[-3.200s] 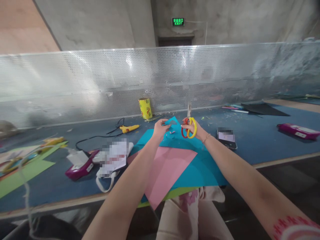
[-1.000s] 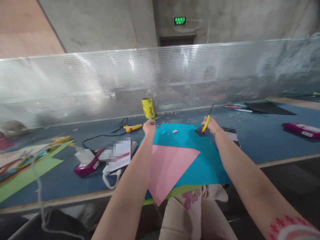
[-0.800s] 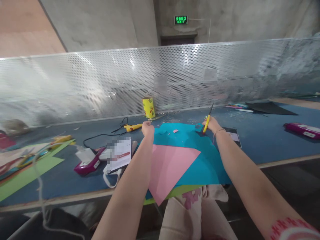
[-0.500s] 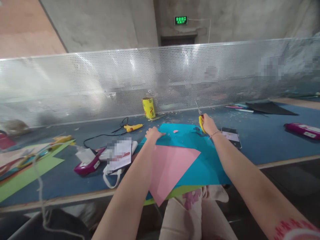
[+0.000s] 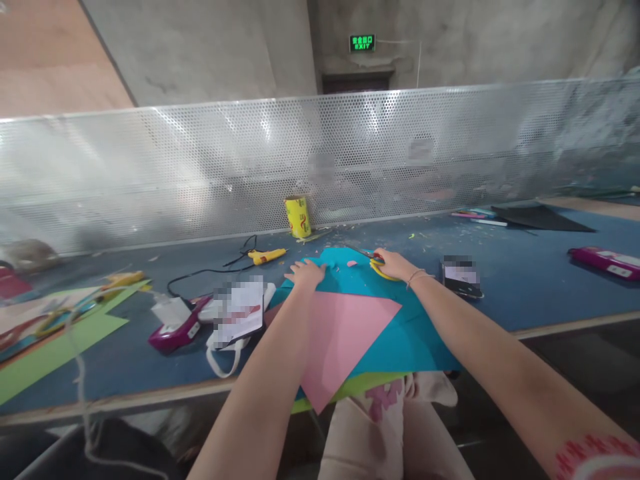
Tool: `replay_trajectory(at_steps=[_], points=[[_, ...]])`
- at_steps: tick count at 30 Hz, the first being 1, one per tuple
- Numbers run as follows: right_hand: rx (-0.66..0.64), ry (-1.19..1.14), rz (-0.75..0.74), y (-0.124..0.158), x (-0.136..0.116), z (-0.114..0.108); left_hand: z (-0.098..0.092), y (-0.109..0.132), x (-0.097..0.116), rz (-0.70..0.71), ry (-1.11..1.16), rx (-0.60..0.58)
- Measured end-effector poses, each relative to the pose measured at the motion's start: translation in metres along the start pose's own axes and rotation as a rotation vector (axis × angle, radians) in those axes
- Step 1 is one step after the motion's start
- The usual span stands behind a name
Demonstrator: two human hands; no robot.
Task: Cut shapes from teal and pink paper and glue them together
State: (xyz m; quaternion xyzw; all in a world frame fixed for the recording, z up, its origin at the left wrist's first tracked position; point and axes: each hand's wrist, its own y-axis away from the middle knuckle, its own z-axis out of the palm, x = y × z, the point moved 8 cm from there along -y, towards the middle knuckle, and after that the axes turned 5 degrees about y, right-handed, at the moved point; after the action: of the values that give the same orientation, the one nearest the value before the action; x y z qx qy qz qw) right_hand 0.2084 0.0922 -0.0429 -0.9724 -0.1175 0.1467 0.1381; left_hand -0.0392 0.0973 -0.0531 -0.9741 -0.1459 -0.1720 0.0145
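Observation:
My left hand (image 5: 306, 273) lies with fingers spread on the far left part of the blue paper (image 5: 415, 340). Scissors with yellow handles (image 5: 383, 268) are gripped in my right hand (image 5: 397, 264), low over the paper's far edge, their blades pointing left. A small pink scrap (image 5: 352, 263) rests on the blue paper between my hands. Nearer to me, a pink sheet (image 5: 345, 333) covers part of the blue one, and green paper (image 5: 365, 381) peeks out below at the table edge.
A yellow can (image 5: 299, 217) stands by the perforated metal screen (image 5: 210, 173). To the left lie a yellow glue gun (image 5: 267, 256), a phone (image 5: 241, 313) and a purple power strip (image 5: 175, 333). Another phone (image 5: 461, 277) sits right of my right wrist.
My right hand has swung the scissors down and left, from pointing up to lying almost flat over the blue paper. My left hand's fingers are more spread, in nearly the same place.

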Motion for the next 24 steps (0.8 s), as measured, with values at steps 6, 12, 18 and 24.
replay_trajectory(at_steps=[6, 12, 18, 24], points=[[-0.028, 0.047, 0.026, 0.0, 0.0, 0.005, 0.011, -0.002, 0.005, 0.044, -0.005, -0.078], [-0.028, 0.078, 0.101, -0.001, 0.008, 0.003, -0.015, 0.0, -0.01, -0.088, 0.077, 0.104], [0.0, 0.118, 0.261, 0.001, 0.035, -0.004, -0.026, 0.002, -0.021, -0.141, 0.094, 0.154], [0.021, 0.134, 0.296, 0.0, 0.046, -0.006, -0.029, -0.007, -0.011, -0.003, 0.087, 0.096]])
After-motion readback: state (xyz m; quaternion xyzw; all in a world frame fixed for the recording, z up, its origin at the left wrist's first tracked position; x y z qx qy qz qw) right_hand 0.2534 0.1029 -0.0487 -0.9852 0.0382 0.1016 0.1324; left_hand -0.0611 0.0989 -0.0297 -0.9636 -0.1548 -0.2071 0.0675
